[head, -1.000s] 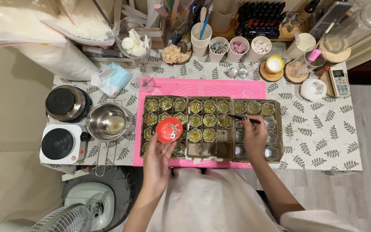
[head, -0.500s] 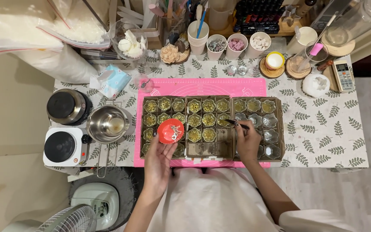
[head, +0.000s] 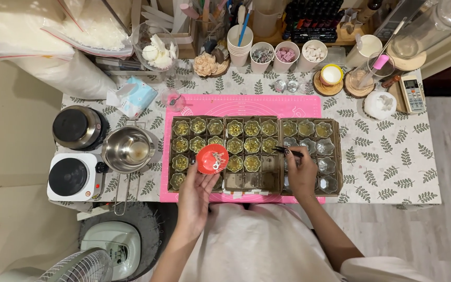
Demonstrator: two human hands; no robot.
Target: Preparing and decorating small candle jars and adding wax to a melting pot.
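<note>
Wick-placing step: left hand (head: 197, 196) cups red dish (head: 212, 159) of wick tabs; right hand (head: 301, 175) pinches tweezers (head: 287, 151) over flower cups (head: 251, 143). Next likely needs a steady, centred drop.

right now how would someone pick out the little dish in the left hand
Find the pink mat mid-table and the cardboard tray of flower-shaped cups on it. Over the tray's front left part, the left hand holds up a small round red dish with silvery bits inside. It is the only red thing among the yellowish and clear cups.
</note>
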